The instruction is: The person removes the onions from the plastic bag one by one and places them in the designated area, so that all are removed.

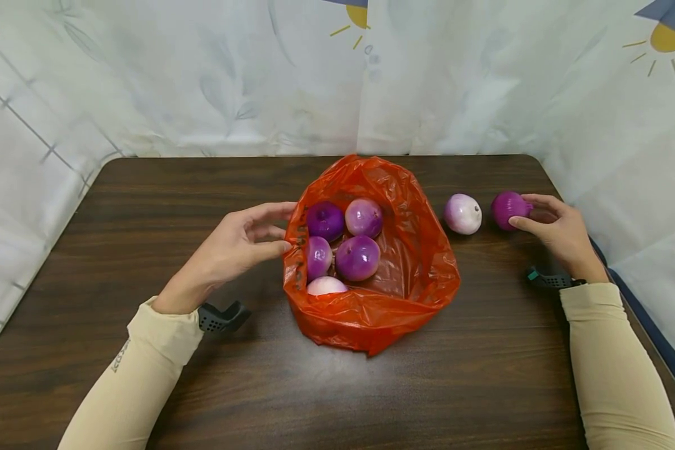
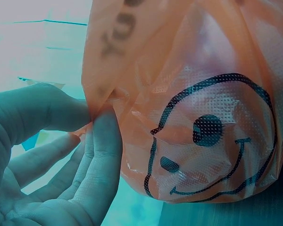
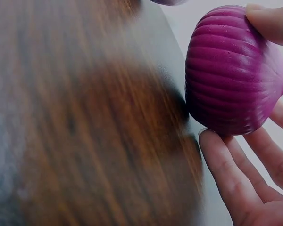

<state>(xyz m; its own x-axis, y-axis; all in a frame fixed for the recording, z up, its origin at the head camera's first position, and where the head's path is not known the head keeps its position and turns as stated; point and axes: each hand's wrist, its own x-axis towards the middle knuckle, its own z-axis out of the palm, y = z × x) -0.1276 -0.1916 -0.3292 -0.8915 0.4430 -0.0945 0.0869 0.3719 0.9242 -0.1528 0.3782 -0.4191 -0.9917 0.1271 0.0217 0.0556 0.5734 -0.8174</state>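
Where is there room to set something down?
The table is bare left of the left hand, and below the red bag, between the left sleeve and right sleeve. It is crowded right of the bag: a pale onion, then the purple onion in the right hand.

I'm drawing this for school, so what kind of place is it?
Perhaps a curtained-off work corner indoors, though I can't be sure: white curtains with suns hang behind a brown table, and a red bag of onions sits on it.
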